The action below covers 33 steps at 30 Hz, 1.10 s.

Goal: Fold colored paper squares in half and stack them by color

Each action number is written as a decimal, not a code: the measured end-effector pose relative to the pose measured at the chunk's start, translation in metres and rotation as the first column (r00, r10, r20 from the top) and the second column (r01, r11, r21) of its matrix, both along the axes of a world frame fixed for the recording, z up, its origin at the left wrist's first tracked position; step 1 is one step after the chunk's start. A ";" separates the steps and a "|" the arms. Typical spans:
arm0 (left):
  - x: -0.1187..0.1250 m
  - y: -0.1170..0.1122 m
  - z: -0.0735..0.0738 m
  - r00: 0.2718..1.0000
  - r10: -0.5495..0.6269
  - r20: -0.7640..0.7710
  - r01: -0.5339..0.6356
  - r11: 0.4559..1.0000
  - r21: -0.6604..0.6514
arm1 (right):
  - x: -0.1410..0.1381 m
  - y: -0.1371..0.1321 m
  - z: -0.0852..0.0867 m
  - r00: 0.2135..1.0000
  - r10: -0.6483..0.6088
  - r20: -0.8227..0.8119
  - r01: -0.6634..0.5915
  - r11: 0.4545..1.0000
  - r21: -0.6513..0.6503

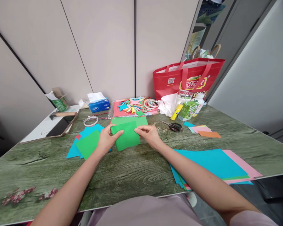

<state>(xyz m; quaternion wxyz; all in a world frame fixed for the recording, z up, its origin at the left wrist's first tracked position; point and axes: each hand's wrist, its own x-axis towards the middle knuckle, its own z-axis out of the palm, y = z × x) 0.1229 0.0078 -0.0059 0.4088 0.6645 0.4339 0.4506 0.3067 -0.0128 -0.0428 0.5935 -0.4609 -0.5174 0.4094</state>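
A green sheet of paper (128, 138) lies folded at the middle of the table. My left hand (106, 139) pinches its left edge, thumb on top. My right hand (149, 134) is closed on its upper right edge. A larger green sheet (129, 120) lies flat just behind. To the left, another green piece (88, 147) rests on blue papers (89, 131).
Scissors (173, 126) lie right of my hands. A stack of blue, pink and green sheets (214, 163) sits at the right front edge. Behind are paper cut-outs (134, 106), tape rings (91, 121), a tissue box (99, 103), a glue stick (175, 112), bottles and a red bag (188, 80).
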 end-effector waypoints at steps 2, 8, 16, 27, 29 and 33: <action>0.000 0.001 -0.001 1.000 0.000 -0.007 0.000 1.000 0.005 | 0.000 0.000 0.000 1.000 0.004 -0.004 -0.004 1.000 0.001; 0.001 0.000 -0.001 0.994 -0.059 0.089 0.065 0.996 -0.065 | 0.000 -0.002 0.003 0.999 -0.030 -0.041 0.030 1.000 0.007; 0.005 -0.002 -0.006 0.960 -0.174 0.220 0.227 0.943 -0.244 | -0.001 -0.001 0.005 0.989 -0.056 -0.140 0.047 0.997 -0.065; 0.004 0.000 -0.009 0.953 -0.146 0.265 0.230 0.918 -0.322 | -0.001 -0.001 0.003 0.980 -0.032 -0.195 0.006 0.991 -0.132; 0.004 0.000 -0.009 0.952 -0.149 0.267 0.234 0.916 -0.325 | -0.001 0.000 0.002 0.977 -0.032 -0.210 0.002 0.990 -0.142; 0.004 -0.001 -0.008 0.950 -0.148 0.275 0.239 0.911 -0.336 | -0.001 0.000 0.002 0.972 -0.019 -0.232 -0.019 0.987 -0.159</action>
